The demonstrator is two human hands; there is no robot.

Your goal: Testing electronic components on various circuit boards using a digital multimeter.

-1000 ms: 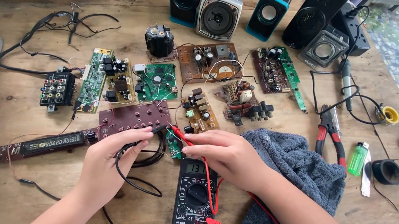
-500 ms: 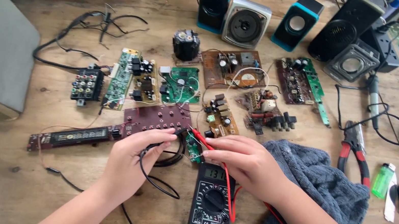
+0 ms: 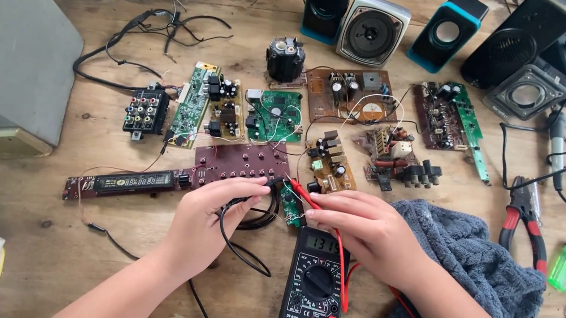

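At centre frame, a person is probing a small green circuit board (image 3: 290, 207) on the wooden worktop (image 3: 66, 254). The left hand (image 3: 205, 225) is pinching the black probe lead (image 3: 243, 238) in a narrow grip; the right hand (image 3: 364, 232) is gripping the red probe (image 3: 304, 194). Below them, the black multimeter (image 3: 313, 287) is showing a reading. Judging by this, testing is under way; the next touch calls for steady tips.

Left hand (image 3: 205, 225) pinches the black probe (image 3: 273, 182), right hand (image 3: 365, 228) the red probe (image 3: 304, 194), both on a small green board (image 3: 290, 207); multimeter (image 3: 313, 287) at six o'clock.
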